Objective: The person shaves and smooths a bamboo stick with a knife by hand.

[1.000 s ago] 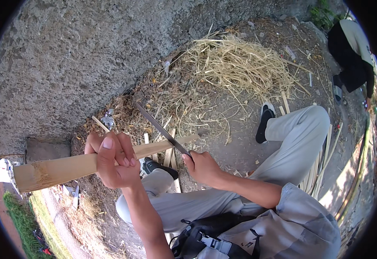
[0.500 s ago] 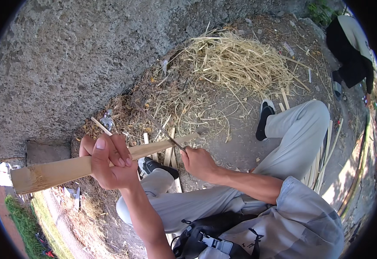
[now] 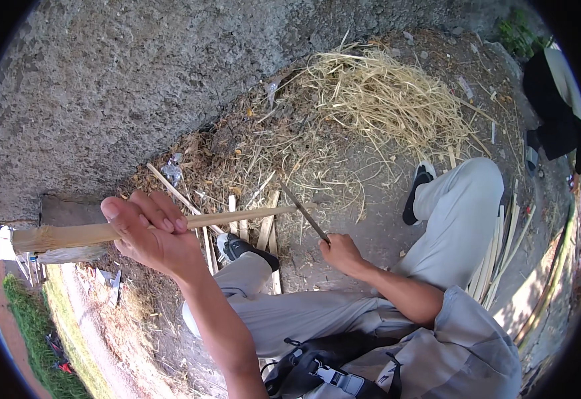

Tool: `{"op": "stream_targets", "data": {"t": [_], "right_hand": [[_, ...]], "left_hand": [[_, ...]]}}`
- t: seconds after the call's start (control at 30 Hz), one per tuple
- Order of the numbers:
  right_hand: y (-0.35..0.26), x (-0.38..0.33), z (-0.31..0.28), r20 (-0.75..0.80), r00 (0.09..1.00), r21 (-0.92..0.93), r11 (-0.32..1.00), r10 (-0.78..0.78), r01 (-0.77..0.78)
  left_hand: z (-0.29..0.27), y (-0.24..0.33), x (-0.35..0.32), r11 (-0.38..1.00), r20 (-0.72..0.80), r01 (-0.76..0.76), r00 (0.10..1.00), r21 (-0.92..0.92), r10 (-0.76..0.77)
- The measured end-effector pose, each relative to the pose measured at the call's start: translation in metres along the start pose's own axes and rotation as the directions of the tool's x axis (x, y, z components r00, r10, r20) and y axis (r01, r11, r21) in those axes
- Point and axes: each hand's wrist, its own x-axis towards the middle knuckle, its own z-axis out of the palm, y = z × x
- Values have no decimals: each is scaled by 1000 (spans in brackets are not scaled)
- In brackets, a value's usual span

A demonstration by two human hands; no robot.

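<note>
My left hand (image 3: 159,238) is closed around a long, pale slat (image 3: 71,236) that looks like split bamboo. Its thick end sticks out to the left, and the narrow edge is turned up. From there it tapers to a thin tip at mid-picture. In my right hand (image 3: 344,254) is the handle end of a knife (image 3: 302,210) with a long, thin, dark blade. The blade slants up and left, crossing the slat close to its thin tip; whether they touch I cannot tell.
A heap of pale shavings (image 3: 390,100) lies beyond my feet, beside a rough wall (image 3: 137,80). More slats (image 3: 496,256) lie by my right leg, and several (image 3: 268,219) near my left shoe (image 3: 234,247). Another person's dark clothing (image 3: 553,100) shows at the far right.
My right hand and the knife have moved right, toward the slat's thin tip. My left hand has rolled the slat from its broad face to its edge and shifted slightly left.
</note>
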Motion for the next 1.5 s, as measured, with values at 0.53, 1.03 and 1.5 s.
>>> {"op": "stream_targets", "data": {"t": [0.53,1.03,1.5], "right_hand": [[-147,5,-135,249,967,50,998,-54,43],[-93,65,-124,414,896,902,57,163,-427],[-82,63,-151,322,935,946,-86,148,-313]], "left_hand": [[2,-16,29,960,238,3,969,281,-73],[-9,-21,39,949,347,246,923,-199,-167],[-14,-22,28,964,172,-59,985,260,13]]}}
